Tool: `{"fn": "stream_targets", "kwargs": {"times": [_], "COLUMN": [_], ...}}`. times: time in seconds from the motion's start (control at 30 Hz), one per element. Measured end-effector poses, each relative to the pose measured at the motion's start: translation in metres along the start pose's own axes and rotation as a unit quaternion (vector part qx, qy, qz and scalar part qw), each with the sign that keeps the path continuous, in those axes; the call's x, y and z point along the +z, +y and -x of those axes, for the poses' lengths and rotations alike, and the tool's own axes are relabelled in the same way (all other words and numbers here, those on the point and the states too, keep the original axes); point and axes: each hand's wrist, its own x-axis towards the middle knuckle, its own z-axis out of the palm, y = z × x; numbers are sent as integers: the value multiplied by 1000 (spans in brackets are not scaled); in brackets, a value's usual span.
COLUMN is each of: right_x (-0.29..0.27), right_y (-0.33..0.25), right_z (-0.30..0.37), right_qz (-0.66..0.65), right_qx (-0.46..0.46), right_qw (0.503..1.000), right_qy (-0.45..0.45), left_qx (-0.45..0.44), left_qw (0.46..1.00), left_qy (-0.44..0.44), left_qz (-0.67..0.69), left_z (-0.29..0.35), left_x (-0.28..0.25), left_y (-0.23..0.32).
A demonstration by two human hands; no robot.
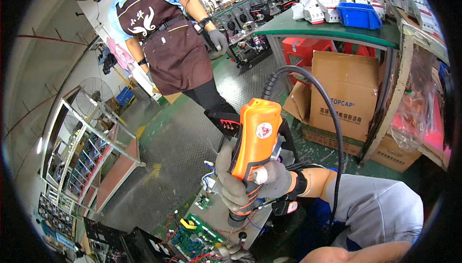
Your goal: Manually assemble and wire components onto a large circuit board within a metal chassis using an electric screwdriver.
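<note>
My gloved right hand (269,178) is wrapped round an orange and black electric screwdriver (258,135), whose tip points down at a grey metal plate (211,217). A thick black cord (337,133) loops from its upper end down past my sleeve. At the lower edge my gloved left hand (233,252) shows only in part, its fingers curled beside red wires; what they hold is hidden. Left of it lies a green circuit board (199,234) with a yellow component (188,224). Just above my left hand is a small round black part (242,236).
A person in a brown apron (163,46) stands ahead. Cardboard boxes (344,94) sit under a green-topped bench (332,32) at right, which carries a blue bin (358,16). A metal rack (86,152) stands left; black casings (137,243) lie at lower left.
</note>
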Motion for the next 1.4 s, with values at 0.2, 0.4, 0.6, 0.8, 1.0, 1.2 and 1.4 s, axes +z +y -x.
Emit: {"fn": "stream_targets", "kwargs": {"times": [0.2, 0.4, 0.6, 0.8, 1.0, 1.2, 1.4], "right_x": [-6, -8, 6, -33, -77, -92, -91], "right_y": [10, 23, 63, 126, 195, 227, 237], "right_z": [3, -14, -42, -119, -146, -154, -154], "right_qz": [20, 23, 74, 376, 451, 409, 433], "right_qx": [28, -55, -125, -76, 30, 46, 80], "right_qw": [999, 991, 989, 920, 887, 907, 893], "right_qy": [4, -117, -32, 79, 97, 85, 91], "left_qx": [63, 156, 157, 148, 146, 109, 120], "left_qw": [961, 975, 955, 974, 978, 980, 988], "left_qy": [-124, -132, -221, -166, -138, -146, -94], "left_qz": [239, 90, 123, 50, 49, 77, 36], "left_z": [8, 11, 1, -14, -18, -18, -13], "left_x": [18, 30, 34, 35, 15, 11, 17], "left_y": [-13, -5, 3, -19, -12, -3, 1]}}
